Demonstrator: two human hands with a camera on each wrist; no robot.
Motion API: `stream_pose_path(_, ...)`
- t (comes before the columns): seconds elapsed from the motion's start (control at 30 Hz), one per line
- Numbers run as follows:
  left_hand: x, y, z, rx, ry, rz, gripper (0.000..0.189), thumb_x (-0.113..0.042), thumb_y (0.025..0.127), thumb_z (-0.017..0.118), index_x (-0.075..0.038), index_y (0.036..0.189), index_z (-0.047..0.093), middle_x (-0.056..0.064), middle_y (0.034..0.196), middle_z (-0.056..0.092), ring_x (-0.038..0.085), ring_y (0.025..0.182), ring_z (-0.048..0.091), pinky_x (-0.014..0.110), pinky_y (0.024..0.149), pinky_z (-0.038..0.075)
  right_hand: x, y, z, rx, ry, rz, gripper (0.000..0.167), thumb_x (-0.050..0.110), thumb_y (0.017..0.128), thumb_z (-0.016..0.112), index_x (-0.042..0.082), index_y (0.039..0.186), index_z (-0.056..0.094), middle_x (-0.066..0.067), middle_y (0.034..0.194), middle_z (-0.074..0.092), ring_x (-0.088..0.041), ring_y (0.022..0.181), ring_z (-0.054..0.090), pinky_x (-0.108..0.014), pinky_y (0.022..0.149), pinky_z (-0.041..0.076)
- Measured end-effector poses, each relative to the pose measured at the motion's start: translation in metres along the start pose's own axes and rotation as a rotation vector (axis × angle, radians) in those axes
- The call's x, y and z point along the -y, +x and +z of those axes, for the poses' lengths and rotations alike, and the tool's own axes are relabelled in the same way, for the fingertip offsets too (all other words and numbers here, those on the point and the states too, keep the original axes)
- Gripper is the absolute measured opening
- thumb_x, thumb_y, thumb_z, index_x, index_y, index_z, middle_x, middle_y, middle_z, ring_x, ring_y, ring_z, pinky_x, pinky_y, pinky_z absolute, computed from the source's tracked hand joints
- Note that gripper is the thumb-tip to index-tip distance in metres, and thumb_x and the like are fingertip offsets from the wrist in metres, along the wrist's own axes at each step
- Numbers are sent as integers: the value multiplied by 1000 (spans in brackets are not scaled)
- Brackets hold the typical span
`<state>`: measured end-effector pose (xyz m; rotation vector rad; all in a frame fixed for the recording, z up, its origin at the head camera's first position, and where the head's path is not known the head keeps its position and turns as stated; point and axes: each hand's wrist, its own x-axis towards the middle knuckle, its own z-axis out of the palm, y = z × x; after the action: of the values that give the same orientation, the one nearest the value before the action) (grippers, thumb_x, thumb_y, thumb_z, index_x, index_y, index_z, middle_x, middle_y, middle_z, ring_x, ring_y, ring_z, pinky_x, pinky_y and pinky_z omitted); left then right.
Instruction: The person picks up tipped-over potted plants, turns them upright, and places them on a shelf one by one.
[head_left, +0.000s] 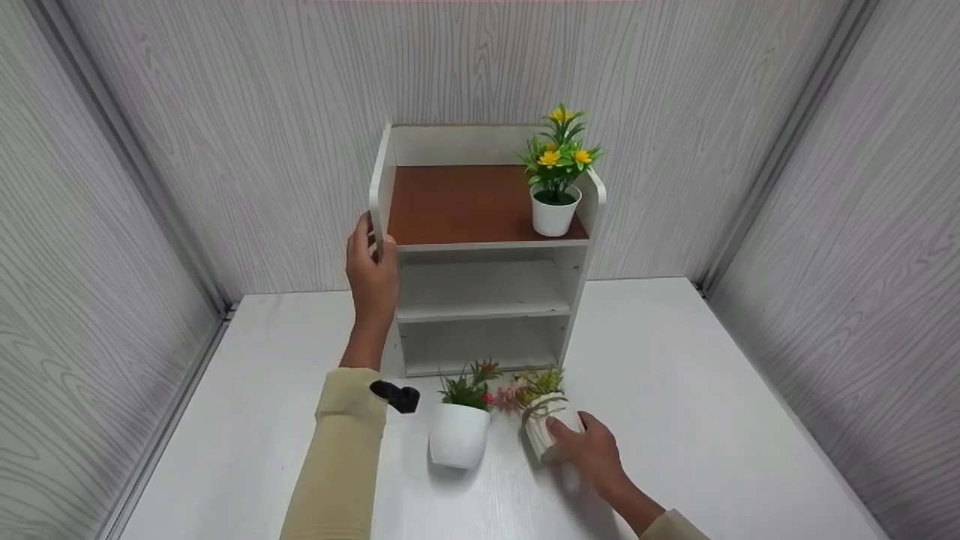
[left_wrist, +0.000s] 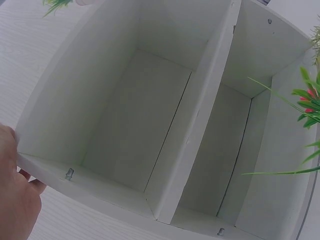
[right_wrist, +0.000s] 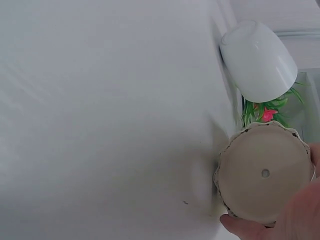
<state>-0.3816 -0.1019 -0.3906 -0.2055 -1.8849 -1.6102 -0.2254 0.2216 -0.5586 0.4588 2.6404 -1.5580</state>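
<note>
A small white shelf unit [head_left: 484, 307] with a brown top stands against the back wall. My left hand [head_left: 373, 277] grips its left side panel near the top, thumb on the inner face and fingers outside. In the left wrist view, that hand [left_wrist: 17, 185] is at the edge of the shelf's frame. My right hand [head_left: 596, 450] holds a cream ribbed flowerpot [head_left: 551, 427] tied with twine, tilted low over the table, with pink and yellow-green artificial flowers. The pot's round underside [right_wrist: 265, 172] with a small central hole faces the right wrist camera.
A white flowerpot [head_left: 459, 435] with a green and red artificial plant tilts on the white table [head_left: 675, 360] before the shelf, left of the cream pot. Another white pot [head_left: 553, 214] with yellow flowers stands on the shelf's top right. Wood-grain panels [head_left: 225, 150] enclose the table.
</note>
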Motion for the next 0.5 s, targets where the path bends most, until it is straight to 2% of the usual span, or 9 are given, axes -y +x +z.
stream_pose_path(0.2, 1, 1, 0, 6, 7, 7, 55, -30, 106, 49, -17, 157, 34, 5, 147, 46, 21, 137, 46, 41, 112, 43, -3, 3, 7, -84, 35, -64, 95, 62, 86, 69, -8, 146, 45, -28, 150, 47, -44, 140, 44, -55, 110, 42)
stream_pose_path(0.27, 0, 0, 0, 5, 11, 8, 54, -31, 106, 48, -18, 157, 33, 5, 146, 46, 20, 136, 46, 40, 111, 44, -5, 4, 8, -108, 37, -88, 93, 61, 87, 69, -8, 145, 46, -28, 147, 50, -42, 134, 51, -54, 107, 45)
stream_pose_path(0.33, 0, 0, -1, 9, 12, 7, 54, -32, 106, 47, -18, 157, 33, 6, 146, 45, 20, 136, 46, 40, 111, 44, -6, 4, 10, -128, 36, -102, 92, 60, 87, 70, -7, 145, 47, -27, 139, 57, -38, 122, 62, -51, 101, 50)
stream_pose_path(0.4, -1, 0, -1, 13, 7, 10, 55, -32, 107, 46, -17, 157, 33, 6, 147, 45, 21, 136, 46, 41, 111, 43, -7, 3, 12, -144, 36, -113, 91, 60, 87, 71, -6, 145, 48, -24, 124, 67, -30, 105, 70, -47, 93, 55)
stream_pose_path(0.5, 0, 0, -1, 15, 4, 11, 54, -31, 106, 47, -18, 157, 33, 6, 147, 45, 21, 137, 46, 42, 112, 43, -9, 0, 15, -151, 36, -117, 93, 61, 86, 71, -6, 145, 47, -14, 102, 74, -17, 82, 70, -39, 78, 57)
